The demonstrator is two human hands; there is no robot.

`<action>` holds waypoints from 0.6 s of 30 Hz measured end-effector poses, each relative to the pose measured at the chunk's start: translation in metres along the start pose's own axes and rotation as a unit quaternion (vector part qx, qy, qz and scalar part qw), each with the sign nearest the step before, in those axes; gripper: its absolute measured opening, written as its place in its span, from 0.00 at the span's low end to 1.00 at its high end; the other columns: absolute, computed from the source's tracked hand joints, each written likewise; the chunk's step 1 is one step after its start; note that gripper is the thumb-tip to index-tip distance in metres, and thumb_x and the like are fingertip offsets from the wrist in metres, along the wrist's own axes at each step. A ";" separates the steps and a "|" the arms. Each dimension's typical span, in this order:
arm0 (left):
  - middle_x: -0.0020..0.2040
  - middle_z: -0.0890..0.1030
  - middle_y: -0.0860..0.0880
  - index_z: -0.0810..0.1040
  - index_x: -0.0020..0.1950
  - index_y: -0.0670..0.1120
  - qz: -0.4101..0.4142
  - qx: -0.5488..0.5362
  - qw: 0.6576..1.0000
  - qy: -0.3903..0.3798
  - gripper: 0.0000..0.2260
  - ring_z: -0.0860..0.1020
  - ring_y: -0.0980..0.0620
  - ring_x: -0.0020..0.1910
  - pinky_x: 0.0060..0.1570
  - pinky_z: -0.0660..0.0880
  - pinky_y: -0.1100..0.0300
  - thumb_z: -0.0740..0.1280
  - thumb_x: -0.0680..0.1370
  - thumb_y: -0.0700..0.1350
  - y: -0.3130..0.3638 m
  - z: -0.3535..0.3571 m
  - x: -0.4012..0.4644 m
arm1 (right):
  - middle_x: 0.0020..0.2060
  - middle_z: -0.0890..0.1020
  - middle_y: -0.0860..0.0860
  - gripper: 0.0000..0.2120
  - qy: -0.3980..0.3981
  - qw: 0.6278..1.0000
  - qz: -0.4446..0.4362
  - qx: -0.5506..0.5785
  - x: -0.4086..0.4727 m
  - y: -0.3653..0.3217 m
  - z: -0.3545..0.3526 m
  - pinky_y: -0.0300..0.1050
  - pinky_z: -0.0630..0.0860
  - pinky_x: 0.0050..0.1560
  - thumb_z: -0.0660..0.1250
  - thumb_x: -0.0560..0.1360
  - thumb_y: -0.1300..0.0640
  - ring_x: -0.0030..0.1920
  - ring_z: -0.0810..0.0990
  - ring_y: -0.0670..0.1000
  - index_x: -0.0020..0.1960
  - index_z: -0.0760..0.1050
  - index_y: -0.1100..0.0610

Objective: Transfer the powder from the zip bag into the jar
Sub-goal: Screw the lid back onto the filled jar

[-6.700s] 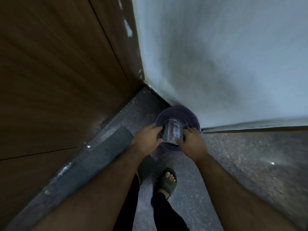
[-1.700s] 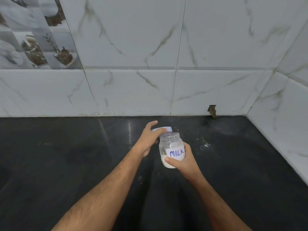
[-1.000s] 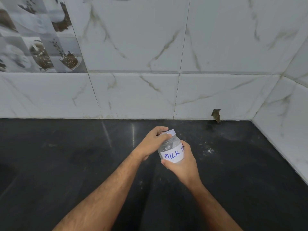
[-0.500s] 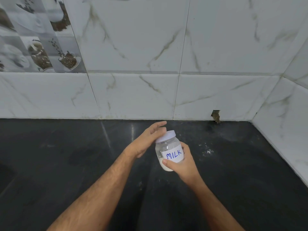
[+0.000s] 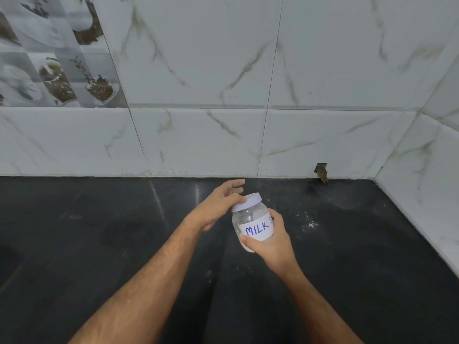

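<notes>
Head view shows the right hand (image 5: 269, 240) gripping the jar (image 5: 252, 223) above the black counter (image 5: 99, 244), tilted, its label reading "MILK" before the fingers cut it off, while the left hand (image 5: 218, 207) rests loosely curled on the white lid (image 5: 248, 201), hiding its left edge.

Right hand (image 5: 269, 240) grips the jar (image 5: 253, 223); left hand (image 5: 218, 207) touches its lid (image 5: 248, 201).
</notes>
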State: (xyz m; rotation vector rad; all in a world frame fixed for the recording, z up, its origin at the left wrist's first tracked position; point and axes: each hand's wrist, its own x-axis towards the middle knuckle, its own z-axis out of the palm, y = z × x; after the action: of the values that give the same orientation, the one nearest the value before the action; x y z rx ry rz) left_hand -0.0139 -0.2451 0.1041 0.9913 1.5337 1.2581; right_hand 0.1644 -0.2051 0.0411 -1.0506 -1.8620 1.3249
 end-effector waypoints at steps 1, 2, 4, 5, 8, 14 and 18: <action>0.66 0.76 0.48 0.72 0.71 0.52 -0.002 0.019 1.000 0.010 0.21 0.75 0.54 0.66 0.69 0.70 0.55 0.69 0.78 0.48 0.001 0.003 0.000 | 0.54 0.77 0.36 0.39 0.009 1.000 -0.002 -0.010 0.000 -0.001 0.001 0.33 0.79 0.45 0.79 0.53 0.39 0.53 0.79 0.38 0.59 0.64 0.32; 0.64 0.77 0.50 0.72 0.71 0.52 -0.005 0.037 0.999 0.022 0.24 0.76 0.56 0.63 0.65 0.72 0.58 0.69 0.77 0.55 0.001 0.007 0.000 | 0.54 0.77 0.35 0.40 0.017 1.000 -0.006 -0.024 0.001 -0.002 0.001 0.35 0.79 0.46 0.79 0.53 0.40 0.53 0.79 0.40 0.59 0.63 0.31; 0.57 0.80 0.50 0.72 0.70 0.51 -0.013 0.075 0.995 0.061 0.31 0.80 0.57 0.56 0.55 0.74 0.62 0.69 0.71 0.65 0.003 0.014 0.000 | 0.55 0.77 0.36 0.42 0.026 0.998 -0.015 -0.051 0.002 -0.004 0.003 0.37 0.78 0.49 0.80 0.54 0.40 0.54 0.79 0.41 0.61 0.61 0.30; 0.55 0.79 0.49 0.72 0.68 0.52 -0.017 0.090 0.992 0.086 0.33 0.80 0.56 0.54 0.53 0.75 0.62 0.70 0.68 0.67 0.003 0.017 0.001 | 0.55 0.77 0.36 0.42 0.028 0.998 -0.018 -0.059 0.003 -0.005 0.004 0.37 0.78 0.49 0.80 0.54 0.39 0.54 0.79 0.41 0.61 0.61 0.30; 0.54 0.79 0.47 0.72 0.66 0.53 -0.020 0.089 0.989 0.119 0.33 0.81 0.53 0.53 0.51 0.75 0.61 0.76 0.66 0.63 0.002 0.017 0.004 | 0.55 0.77 0.35 0.42 0.032 0.998 -0.010 -0.059 0.004 -0.007 0.006 0.35 0.77 0.47 0.78 0.53 0.37 0.53 0.78 0.39 0.61 0.59 0.30; 0.66 0.76 0.44 0.65 0.75 0.52 -0.014 -0.017 1.000 0.008 0.33 0.79 0.49 0.61 0.63 0.74 0.56 0.74 0.73 0.43 0.007 0.007 0.004 | 0.55 0.76 0.37 0.43 0.037 0.998 -0.010 -0.044 0.006 -0.007 0.004 0.35 0.78 0.47 0.77 0.52 0.36 0.53 0.78 0.41 0.61 0.58 0.31; 0.70 0.69 0.49 0.63 0.77 0.55 -0.008 0.051 0.998 0.041 0.38 0.72 0.52 0.68 0.65 0.70 0.57 0.71 0.70 0.62 0.010 0.015 0.003 | 0.56 0.75 0.37 0.45 0.036 0.997 -0.023 -0.059 0.006 -0.010 0.005 0.37 0.78 0.51 0.78 0.52 0.36 0.54 0.77 0.42 0.63 0.59 0.33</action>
State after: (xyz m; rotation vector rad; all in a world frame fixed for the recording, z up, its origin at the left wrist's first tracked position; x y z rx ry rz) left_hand 0.0002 -0.2364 0.1126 1.0004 1.6815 1.2328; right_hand 0.1548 -0.2043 0.0493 -1.0942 -1.9175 1.1469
